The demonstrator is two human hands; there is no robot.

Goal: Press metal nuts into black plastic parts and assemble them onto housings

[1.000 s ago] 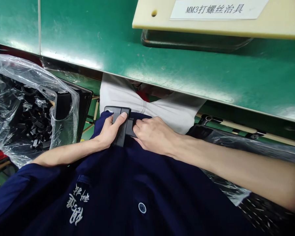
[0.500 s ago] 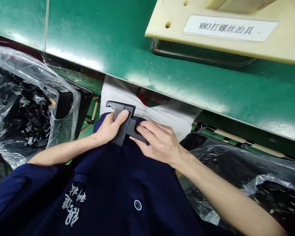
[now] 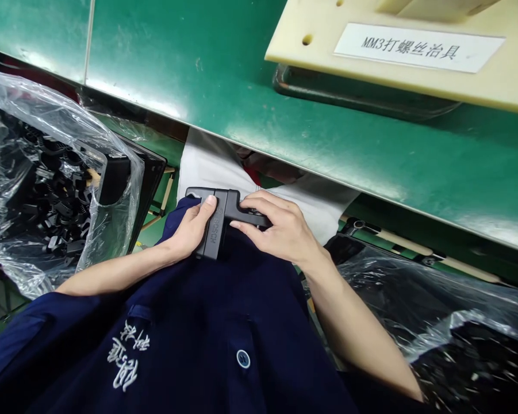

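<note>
A black plastic bracket [image 3: 217,233] with BOSCH lettering is held over my lap, in front of a dark blue shirt. My left hand [image 3: 190,231] grips its body from the left, thumb lying on the upper face and the other fingers hidden beneath. On the right, a narrow black arm [image 3: 250,218] sticks out of the body. My right hand [image 3: 284,227] pinches that arm, with fingers along its upper edge and thumb below. Whether the arm is a separate piece I cannot tell.
A green worktable [image 3: 224,75] runs across in front, carrying a cream fixture plate [image 3: 310,52] with a printed label. At left, a plastic-lined bin [image 3: 112,178] holds many small black parts. More black parts [image 3: 474,362] lie in clear plastic at lower right.
The bracket has turned so its lettered face shows more squarely. My right hand's fingers have shifted along the arm, and the right forearm has swung inward. The view has moved slightly.
</note>
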